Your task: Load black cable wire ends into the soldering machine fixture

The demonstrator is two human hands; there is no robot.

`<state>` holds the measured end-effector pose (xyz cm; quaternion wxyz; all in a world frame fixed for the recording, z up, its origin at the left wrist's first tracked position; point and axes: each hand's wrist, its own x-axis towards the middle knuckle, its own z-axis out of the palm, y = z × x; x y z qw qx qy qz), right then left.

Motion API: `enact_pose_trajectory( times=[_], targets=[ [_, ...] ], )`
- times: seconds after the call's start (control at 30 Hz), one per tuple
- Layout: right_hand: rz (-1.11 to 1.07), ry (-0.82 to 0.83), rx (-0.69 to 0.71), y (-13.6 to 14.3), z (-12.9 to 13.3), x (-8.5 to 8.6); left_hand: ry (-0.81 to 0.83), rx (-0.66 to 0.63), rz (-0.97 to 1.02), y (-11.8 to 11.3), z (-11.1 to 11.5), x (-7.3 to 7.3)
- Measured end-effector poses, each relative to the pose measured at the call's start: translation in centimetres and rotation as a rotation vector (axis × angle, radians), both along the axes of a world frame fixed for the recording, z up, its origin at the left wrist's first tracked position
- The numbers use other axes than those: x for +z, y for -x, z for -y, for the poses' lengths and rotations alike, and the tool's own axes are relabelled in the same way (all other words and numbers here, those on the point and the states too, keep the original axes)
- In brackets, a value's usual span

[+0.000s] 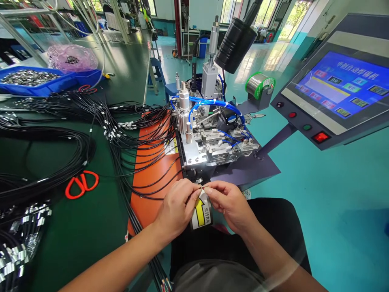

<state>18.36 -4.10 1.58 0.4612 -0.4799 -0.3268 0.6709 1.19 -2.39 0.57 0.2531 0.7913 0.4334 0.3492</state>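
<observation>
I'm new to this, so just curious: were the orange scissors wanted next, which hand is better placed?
Probably the left hand: it's nearer the orange scissors, which lie off to its left on the green table. The right hand sits farther away. Both seem busy pinching something thin, though.

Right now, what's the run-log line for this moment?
left hand: pinching | right hand: pinching, fingertips close to left's | held: thin piece, too small to identify | near: yellow-arrow label, metal machine

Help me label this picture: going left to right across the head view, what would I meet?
Small metal parts, orange scissor handles, left hand, right hand, green-rimmed spool, blue-lit screen.
</observation>
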Motion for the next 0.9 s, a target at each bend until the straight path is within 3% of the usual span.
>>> enact_pose_trajectory(
  times=[0.57, 0.9],
  targets=[
    [0.042, -0.044, -0.02, 0.2, -0.4, 0.3, -0.027, -0.011, -0.017, 0.0, -0.1, 0.1],
    [0.541, -0.314, 0.216, -1.7, -1.7, 1.4, -0.27, -0.068, -0.21, 0.6, -0.6, 0.3]
  ],
)
